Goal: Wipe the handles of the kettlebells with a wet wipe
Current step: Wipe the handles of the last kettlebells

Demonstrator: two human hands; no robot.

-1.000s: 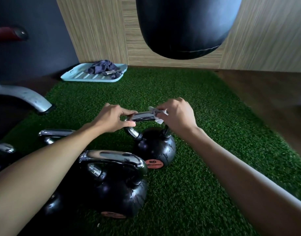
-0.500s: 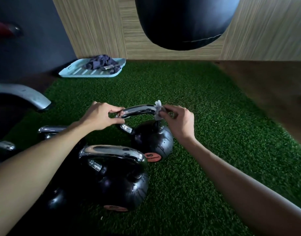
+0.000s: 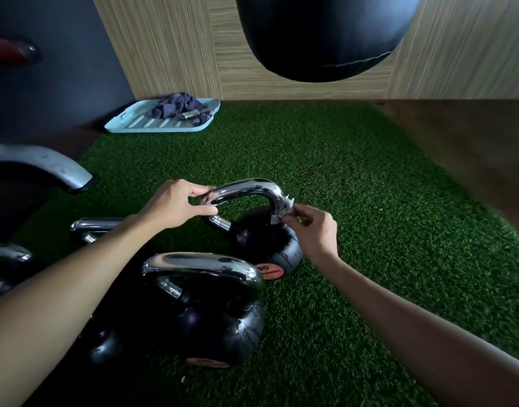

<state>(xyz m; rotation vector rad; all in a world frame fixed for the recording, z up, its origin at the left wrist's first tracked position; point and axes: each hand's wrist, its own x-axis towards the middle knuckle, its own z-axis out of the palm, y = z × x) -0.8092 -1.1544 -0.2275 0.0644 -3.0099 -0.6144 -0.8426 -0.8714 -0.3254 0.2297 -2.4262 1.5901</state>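
A small black kettlebell [image 3: 267, 242] with a chrome handle [image 3: 246, 190] stands tilted on the green turf. My left hand [image 3: 176, 205] pinches the left end of that handle. My right hand [image 3: 314, 230] pinches a crumpled white wet wipe [image 3: 283, 211] against the handle's right leg. A larger black kettlebell [image 3: 211, 315] with a chrome handle [image 3: 199, 264] stands nearer to me. More chrome handles [image 3: 96, 226] show to the left, partly hidden by my left forearm.
A black punching bag [image 3: 319, 36] hangs above the turf at the back. A light blue tray [image 3: 135, 124] holding a dark cloth [image 3: 176, 108] lies at the back left. A grey machine foot [image 3: 46, 165] sits at left. Wooden floor borders the turf on the right.
My right hand slid the wipe from the top of the handle down its right leg. The kettlebell's handle now shows more fully. My left hand kept its grip.
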